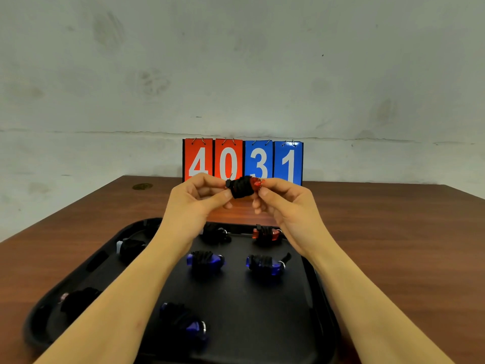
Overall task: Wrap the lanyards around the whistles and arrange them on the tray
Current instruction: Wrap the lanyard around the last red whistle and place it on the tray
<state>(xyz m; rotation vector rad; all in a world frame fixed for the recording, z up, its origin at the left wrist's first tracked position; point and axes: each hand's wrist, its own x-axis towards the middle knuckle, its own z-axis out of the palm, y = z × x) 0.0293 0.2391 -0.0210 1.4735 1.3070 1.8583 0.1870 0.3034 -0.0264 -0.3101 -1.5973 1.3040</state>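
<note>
A: Brown wooden table, stained grey wall behind. Where's the whistle?

B: Red translucent plastic whistle wound in black lanyard cord, held in the air over the far edge of the black plastic tray, in front of the flip scoreboard.

A: Fingers?

B: Left hand pinches the black-wrapped left end, thumb and forefinger curled on it. Right hand pinches the red right end at the metal ring, fingers curled narrow.

A: Tray contents?

B: Wrapped ones in rows. Far row: a black bundle, a red one. Middle row: a white one at left, two blue. Near row: a pinkish one left, a blue one centre. Forearms hide part of the left side.

A: Scoreboard reads?

B: 4 0 on red cards, 3 1 on blue.
</note>
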